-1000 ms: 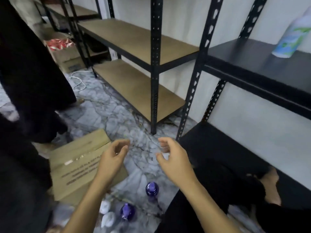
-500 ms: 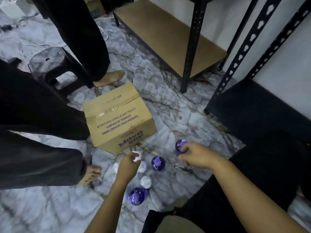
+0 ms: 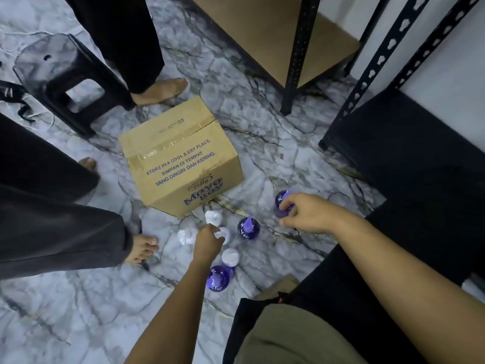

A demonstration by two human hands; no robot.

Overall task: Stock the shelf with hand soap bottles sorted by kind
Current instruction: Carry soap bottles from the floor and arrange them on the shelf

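Several hand soap bottles stand on the marble floor in front of me, seen from above. My left hand (image 3: 208, 241) grips the top of a white bottle (image 3: 226, 235) in the middle of the group. My right hand (image 3: 304, 215) grips a purple bottle (image 3: 282, 197) at the right end. Between the hands stands another purple bottle (image 3: 248, 228). A third purple bottle (image 3: 219, 278) sits nearest me, with a white one (image 3: 230, 256) just behind it. Two more white bottles (image 3: 213, 216) (image 3: 185, 236) stand near the box. The black shelf (image 3: 393, 143) is at the right.
A taped cardboard box (image 3: 181, 161) lies behind the bottles. A black plastic stool (image 3: 65, 74) stands at the left. Other people's legs and bare feet (image 3: 141, 248) are at the left and behind the box (image 3: 162, 91). A wooden shelf board (image 3: 270, 32) sits at the top.
My view dropped from the shelves to the floor. Both hands came down from mid-air onto the bottles: the left onto a white one, the right onto a purple one.
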